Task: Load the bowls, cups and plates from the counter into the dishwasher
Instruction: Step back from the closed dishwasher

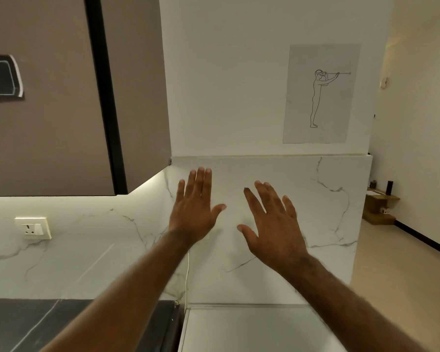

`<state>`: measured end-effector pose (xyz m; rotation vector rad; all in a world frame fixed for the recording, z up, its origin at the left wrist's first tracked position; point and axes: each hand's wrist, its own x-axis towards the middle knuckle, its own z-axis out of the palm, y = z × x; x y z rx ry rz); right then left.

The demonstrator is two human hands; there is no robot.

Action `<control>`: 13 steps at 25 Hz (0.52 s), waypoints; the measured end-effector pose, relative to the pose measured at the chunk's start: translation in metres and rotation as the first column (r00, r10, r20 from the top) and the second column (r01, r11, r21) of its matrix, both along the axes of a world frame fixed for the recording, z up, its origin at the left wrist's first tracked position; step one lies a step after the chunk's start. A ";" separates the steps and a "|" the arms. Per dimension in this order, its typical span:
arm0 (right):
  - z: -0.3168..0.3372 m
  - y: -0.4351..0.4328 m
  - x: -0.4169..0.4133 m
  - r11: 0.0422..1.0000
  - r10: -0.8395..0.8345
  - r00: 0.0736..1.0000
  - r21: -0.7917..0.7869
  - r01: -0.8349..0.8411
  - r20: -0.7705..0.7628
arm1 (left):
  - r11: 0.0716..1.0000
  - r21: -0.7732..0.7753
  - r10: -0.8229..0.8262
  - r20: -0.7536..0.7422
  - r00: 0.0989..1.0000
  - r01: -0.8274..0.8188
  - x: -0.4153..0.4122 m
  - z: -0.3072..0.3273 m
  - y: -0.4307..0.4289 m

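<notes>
While the fingers (201, 184) of the left hand (192, 214) are straight and lie close together, pointing up, its thumb stands out to the right. The fingers (264, 196) of the right hand (274, 232) are also straight but a little spread and lean to the left, with the thumb pointing toward the left hand. The two thumbs are near each other and do not touch. Both hands show their backs to the camera and hold nothing. They are raised side by side in front of a white marble wall panel (328, 199); whether the palms touch it, I cannot tell. Both bare forearms come up from the lower edge of the view. Above the panel, on the white wall, hangs a paper sheet (320, 94) with a line drawing of a standing figure with arms stretched forward. To the left there is a brown upper cabinet (48, 110), and under it a wall socket (33, 228) on the marble. Below are a dark counter (23, 323), a thin white cable (187, 280) and a white flat top (252, 329). Where the bowls, cups and plates are, this view does not tell.
</notes>
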<state>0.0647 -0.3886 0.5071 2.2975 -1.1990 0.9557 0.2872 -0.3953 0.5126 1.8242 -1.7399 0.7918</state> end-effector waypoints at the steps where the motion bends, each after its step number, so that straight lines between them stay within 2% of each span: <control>1: 0.010 0.002 -0.002 1.000 0.007 1.000 -0.017 -0.007 -0.001 | 0.999 -0.034 0.023 0.017 1.000 -0.022 -0.005 0.015 0.006; 7: 0.075 0.018 -0.022 0.990 0.033 0.996 -0.141 -0.021 0.085 | 0.977 -0.194 0.095 0.028 0.995 -0.088 -0.032 0.089 0.048; 13: 0.105 0.035 -0.058 0.984 0.049 0.986 -0.176 -0.021 0.156 | 0.959 -0.258 0.121 0.004 0.993 -0.116 -0.063 0.109 0.081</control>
